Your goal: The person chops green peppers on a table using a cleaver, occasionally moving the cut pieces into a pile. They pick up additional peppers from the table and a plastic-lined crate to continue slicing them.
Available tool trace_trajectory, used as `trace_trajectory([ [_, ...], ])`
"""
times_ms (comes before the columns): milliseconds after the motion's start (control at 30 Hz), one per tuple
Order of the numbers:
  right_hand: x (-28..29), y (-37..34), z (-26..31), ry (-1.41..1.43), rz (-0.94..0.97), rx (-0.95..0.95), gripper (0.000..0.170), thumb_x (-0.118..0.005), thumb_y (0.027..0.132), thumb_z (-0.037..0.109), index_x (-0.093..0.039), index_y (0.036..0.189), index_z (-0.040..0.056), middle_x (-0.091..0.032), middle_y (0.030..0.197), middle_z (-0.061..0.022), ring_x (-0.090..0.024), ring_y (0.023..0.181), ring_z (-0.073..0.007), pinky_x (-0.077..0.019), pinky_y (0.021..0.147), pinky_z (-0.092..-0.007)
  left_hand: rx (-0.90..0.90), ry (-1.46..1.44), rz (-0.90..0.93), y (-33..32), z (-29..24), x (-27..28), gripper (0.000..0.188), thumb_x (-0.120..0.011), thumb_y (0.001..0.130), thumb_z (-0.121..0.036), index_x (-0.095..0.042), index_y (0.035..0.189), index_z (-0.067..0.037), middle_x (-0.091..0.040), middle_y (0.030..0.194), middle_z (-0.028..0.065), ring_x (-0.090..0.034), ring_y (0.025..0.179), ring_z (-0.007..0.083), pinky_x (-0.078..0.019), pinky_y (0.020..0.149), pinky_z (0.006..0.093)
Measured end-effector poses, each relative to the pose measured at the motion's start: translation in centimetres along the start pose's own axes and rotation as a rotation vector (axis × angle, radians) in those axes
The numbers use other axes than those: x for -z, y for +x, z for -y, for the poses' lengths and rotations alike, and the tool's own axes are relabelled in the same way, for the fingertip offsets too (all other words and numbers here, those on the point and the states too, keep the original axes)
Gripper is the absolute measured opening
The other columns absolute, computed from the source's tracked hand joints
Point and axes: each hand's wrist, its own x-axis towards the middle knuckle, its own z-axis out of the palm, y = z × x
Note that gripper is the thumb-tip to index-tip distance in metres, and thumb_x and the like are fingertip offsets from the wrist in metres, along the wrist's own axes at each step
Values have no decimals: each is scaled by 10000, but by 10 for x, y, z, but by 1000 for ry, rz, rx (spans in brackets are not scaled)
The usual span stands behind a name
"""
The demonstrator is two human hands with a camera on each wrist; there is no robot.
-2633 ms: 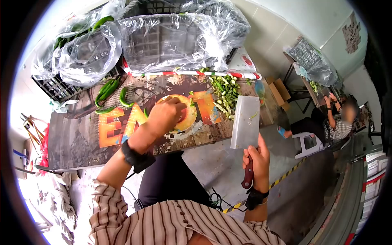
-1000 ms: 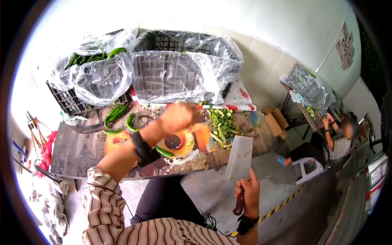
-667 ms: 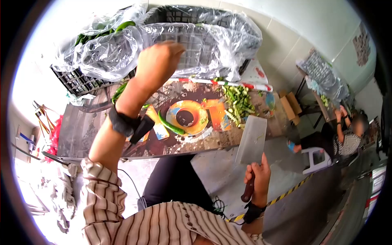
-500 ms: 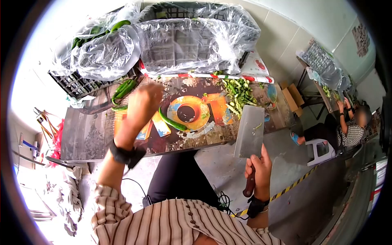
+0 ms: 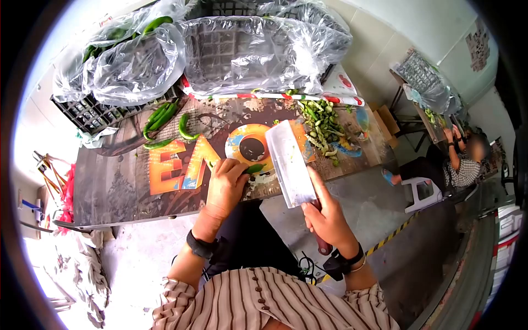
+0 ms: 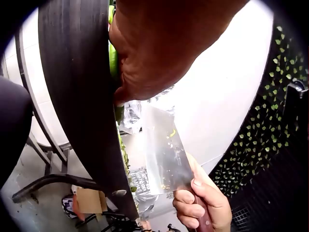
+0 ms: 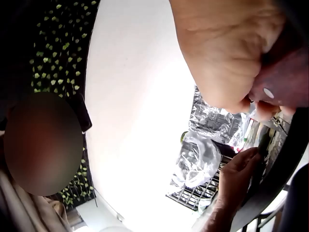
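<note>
My left hand (image 5: 224, 184) is at the front of the printed table (image 5: 110, 192), its fingers curled over a long green chili pepper (image 5: 253, 169). The pepper's tip pokes out to the right of my fingers, and more of its green side (image 6: 113, 63) shows under the hand in the left wrist view. My right hand (image 5: 328, 219) grips the dark red handle of a cleaver (image 5: 291, 165). Its broad blade, with green bits stuck on it, slants up over the table's front edge, just right of the pepper.
Chopped green pepper pieces (image 5: 324, 126) lie in a heap at the right. Several whole chilies (image 5: 162, 117) lie at the left. Behind stand crates lined with clear plastic (image 5: 236, 55), one with peppers (image 5: 157, 23). Another person (image 5: 459, 165) sits far right.
My left hand reached up toward the crates, then came down onto the chili lying mid-table and now grips it. My right hand has brought the cleaver left, from beside the table to over its front edge.
</note>
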Motion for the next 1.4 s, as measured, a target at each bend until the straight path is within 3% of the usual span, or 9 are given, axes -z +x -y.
trace_trajectory([
  [167,-9,17,15,-437,63,227,762,-574,913,-5,-244,1591,101,-633,806,-250,-634,664,-379,-504,656,-388,62,-72,-64,-4,2,-7,205,-751,774,-47,-711,975,-39,-649,963,87,-592,950,320,-485,867,409],
  [200,-10,19,20,-454,90,182,764,-586,916,7,-243,1591,105,-664,938,-278,-649,786,-446,-519,712,-418,77,-81,-72,-4,2,-7,192,-752,773,-46,-712,960,-38,-649,965,89,-592,952,321,-484,866,409],
  [400,-22,33,19,-538,114,235,765,-575,918,1,-235,1595,109,-638,1141,-282,-630,908,-472,-507,787,-484,95,-108,-74,-4,1,-7,192,-750,770,-41,-713,958,-42,-642,953,92,-588,947,320,-483,868,408],
  [533,-23,36,21,-550,125,224,766,-574,918,0,-232,1595,105,-638,1128,-288,-629,890,-477,-508,771,-476,92,-111,-77,-3,0,-6,194,-746,764,-36,-712,955,-45,-638,949,91,-583,944,319,-481,869,408],
  [633,-21,36,33,-534,160,161,774,-571,917,-3,-222,1599,108,-641,1017,-292,-630,803,-457,-514,736,-437,92,-117,-63,-3,0,-5,190,-745,772,-32,-722,960,-50,-652,960,97,-598,942,321,-489,853,405],
  [733,-19,38,40,-493,181,61,783,-559,917,-10,-202,1603,117,-584,759,-258,-586,637,-389,-494,650,-372,82,-119,-64,-2,0,-4,199,-746,762,-29,-721,959,-50,-647,957,94,-595,950,316,-489,856,401],
  [967,-25,52,38,-496,169,91,783,-559,915,-14,-203,1601,111,-571,728,-254,-577,634,-409,-491,641,-383,106,-138,-62,-1,1,-5,194,-748,752,-20,-723,943,-38,-646,947,90,-595,949,312,-494,852,395],
  [1233,-21,39,34,-556,182,176,776,-562,911,-20,-219,1597,98,-608,1181,-340,-616,866,-491,-513,758,-411,125,-148,-72,-1,-1,-4,195,-751,745,-9,-726,936,-40,-645,933,89,-593,924,313,-494,835,392],
  [1400,-24,41,38,-515,175,82,778,-559,909,-20,-215,1597,102,-629,1045,-331,-614,814,-494,-508,722,-420,125,-135,-65,-1,-2,-4,188,-750,744,-7,-724,927,-40,-637,918,82,-591,916,314,-493,826,394],
])
